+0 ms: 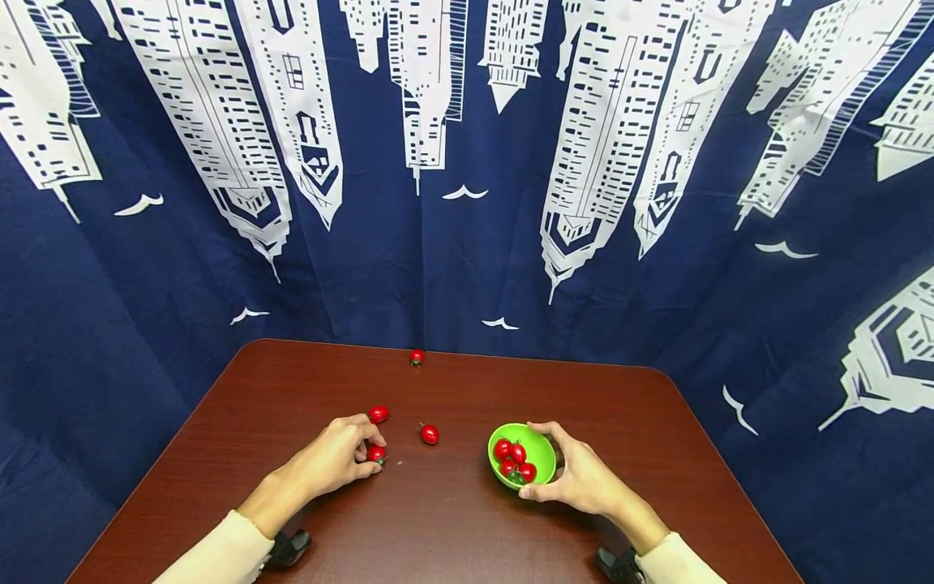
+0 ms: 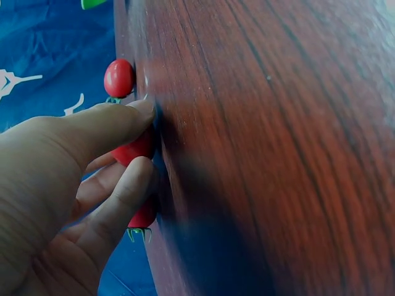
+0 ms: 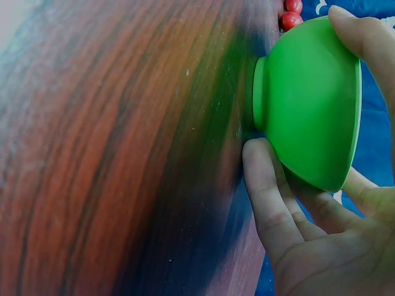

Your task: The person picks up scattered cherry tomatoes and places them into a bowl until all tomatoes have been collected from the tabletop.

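Observation:
My left hand (image 1: 332, 458) pinches a red cherry tomato (image 1: 375, 454) between thumb and fingers at the tabletop. In the left wrist view that cherry tomato (image 2: 137, 149) shows partly between the thumb and a finger. Just beyond the hand lies a second cherry tomato (image 1: 378, 414), and a third cherry tomato (image 1: 429, 434) is to its right. My right hand (image 1: 584, 478) holds a green bowl (image 1: 541, 451), its thumb at the near rim and fingers round the far side. Inside the bowl are several cherry tomatoes (image 1: 517, 453). The bowl (image 3: 311, 102) stands upright on the table.
Another cherry tomato (image 1: 417, 358) lies at the back edge of the brown wooden table (image 1: 467, 531). Behind the table hangs a dark blue cloth (image 1: 409, 268) with white buildings and birds.

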Tool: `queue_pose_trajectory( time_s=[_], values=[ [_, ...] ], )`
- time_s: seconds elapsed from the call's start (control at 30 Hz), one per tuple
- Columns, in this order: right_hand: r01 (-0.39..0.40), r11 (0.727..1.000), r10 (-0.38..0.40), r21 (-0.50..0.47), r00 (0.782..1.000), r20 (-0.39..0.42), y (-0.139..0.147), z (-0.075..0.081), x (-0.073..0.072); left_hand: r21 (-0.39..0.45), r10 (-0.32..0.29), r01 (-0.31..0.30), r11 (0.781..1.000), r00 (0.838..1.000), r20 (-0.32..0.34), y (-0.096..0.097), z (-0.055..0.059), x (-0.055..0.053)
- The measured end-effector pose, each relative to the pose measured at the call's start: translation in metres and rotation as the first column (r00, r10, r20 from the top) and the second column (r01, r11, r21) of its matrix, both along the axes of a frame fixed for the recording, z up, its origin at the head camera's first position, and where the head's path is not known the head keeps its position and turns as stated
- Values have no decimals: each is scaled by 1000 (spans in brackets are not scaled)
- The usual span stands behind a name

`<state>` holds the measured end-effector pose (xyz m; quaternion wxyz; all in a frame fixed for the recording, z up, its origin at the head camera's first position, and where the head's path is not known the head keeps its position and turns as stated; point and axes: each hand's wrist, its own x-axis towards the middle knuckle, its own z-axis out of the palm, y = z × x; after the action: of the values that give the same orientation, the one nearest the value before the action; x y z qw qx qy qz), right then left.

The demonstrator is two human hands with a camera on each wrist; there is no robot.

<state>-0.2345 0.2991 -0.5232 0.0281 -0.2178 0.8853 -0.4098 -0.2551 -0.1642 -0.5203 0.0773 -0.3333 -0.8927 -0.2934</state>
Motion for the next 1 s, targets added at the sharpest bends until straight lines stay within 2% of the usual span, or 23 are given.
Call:
queue_pose_trajectory(
  time_s=[0.27, 0.6, 0.83, 1.0],
  values=[
    [1, 1000, -1, 11, 1000, 1, -1, 1, -2, -1, -10, 10, 1000, 1000, -16, 1, 0, -2],
    [-16, 999, 17, 44, 1000, -21, -3, 1, -1, 21, -9, 10, 1000, 1000, -16, 4, 0, 4],
    [-14, 999, 14, 31, 1000, -14, -2, 5, 1, 13, 7, -6, 1000, 999, -31, 11, 4, 4],
    [-6, 999, 6, 40, 1000, -12, -1, 7, 1, 25, 13, -13, 1000, 1000, -9, 16, 8, 2]
  ],
)
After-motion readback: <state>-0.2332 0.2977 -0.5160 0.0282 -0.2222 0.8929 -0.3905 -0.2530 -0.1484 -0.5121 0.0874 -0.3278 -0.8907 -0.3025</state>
